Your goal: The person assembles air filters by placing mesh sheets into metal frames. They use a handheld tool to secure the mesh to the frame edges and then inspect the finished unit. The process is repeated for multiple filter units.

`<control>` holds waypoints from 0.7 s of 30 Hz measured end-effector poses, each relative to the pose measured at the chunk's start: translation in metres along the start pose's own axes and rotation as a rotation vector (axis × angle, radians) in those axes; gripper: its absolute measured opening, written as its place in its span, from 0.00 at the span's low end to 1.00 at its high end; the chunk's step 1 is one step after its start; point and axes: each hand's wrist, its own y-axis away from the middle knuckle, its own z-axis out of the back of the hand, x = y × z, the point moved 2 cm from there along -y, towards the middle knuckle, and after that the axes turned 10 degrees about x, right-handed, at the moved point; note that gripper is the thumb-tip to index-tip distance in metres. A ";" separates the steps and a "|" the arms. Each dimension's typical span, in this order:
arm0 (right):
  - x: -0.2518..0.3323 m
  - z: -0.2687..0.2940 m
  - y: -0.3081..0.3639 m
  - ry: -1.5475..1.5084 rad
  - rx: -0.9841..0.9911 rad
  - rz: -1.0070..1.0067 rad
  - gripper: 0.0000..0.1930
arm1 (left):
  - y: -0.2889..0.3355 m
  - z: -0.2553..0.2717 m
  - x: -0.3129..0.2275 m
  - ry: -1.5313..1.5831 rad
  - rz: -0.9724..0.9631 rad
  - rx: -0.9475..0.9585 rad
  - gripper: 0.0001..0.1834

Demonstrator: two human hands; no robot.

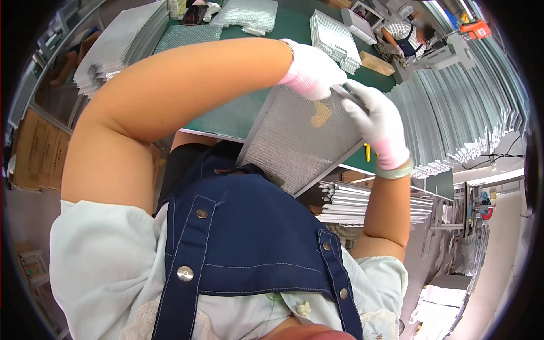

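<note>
Left hand (314,69) and right hand (378,122) are gripping the mesh panel (300,141) by its far end, overhanging the bench's (224,119) near edge; pale strips (328,169) are already lining two sides, that end seemingly awaiting finishing.

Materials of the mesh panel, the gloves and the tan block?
Mesh panel: probably metal, silvery sheen over a fine mesh texture.
Gloves: likely knitted fabric, matte white with soft creases.
Tan block: perhaps wood, pale and matte; grain too small to tell.
</note>
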 end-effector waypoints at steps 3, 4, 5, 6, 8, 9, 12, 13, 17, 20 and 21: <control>0.008 -0.026 -0.013 0.267 -0.164 -0.047 0.12 | 0.006 0.002 -0.002 -0.028 0.102 -0.098 0.16; 0.001 -0.027 -0.013 0.254 -0.182 -0.077 0.13 | 0.012 0.002 -0.003 -0.149 0.178 -0.207 0.20; -0.007 -0.031 -0.010 0.236 -0.191 -0.110 0.15 | 0.016 -0.004 0.003 -0.148 0.193 -0.350 0.22; -0.017 -0.035 -0.006 0.210 -0.195 -0.142 0.15 | 0.023 -0.009 0.010 -0.155 0.206 -0.489 0.23; -0.033 -0.042 0.002 0.147 -0.199 -0.202 0.16 | 0.033 -0.025 0.018 -0.177 0.264 -0.659 0.27; -0.036 -0.045 0.003 0.127 -0.215 -0.185 0.16 | 0.032 -0.031 0.020 -0.143 0.265 -0.660 0.27; -0.035 -0.042 0.002 0.096 -0.229 -0.164 0.16 | 0.027 -0.041 0.021 -0.031 0.282 -0.707 0.23; -0.036 -0.045 0.004 0.082 -0.233 -0.161 0.16 | 0.025 -0.044 0.020 -0.040 0.278 -0.737 0.21; -0.039 -0.043 0.007 0.038 -0.259 -0.170 0.15 | 0.019 -0.041 0.015 -0.089 0.256 -0.856 0.17; -0.037 -0.041 0.009 0.027 -0.265 -0.168 0.14 | 0.016 -0.049 0.008 -0.105 0.246 -0.945 0.16; -0.037 -0.041 0.009 0.026 -0.267 -0.163 0.14 | 0.016 -0.053 0.006 -0.109 0.243 -0.976 0.15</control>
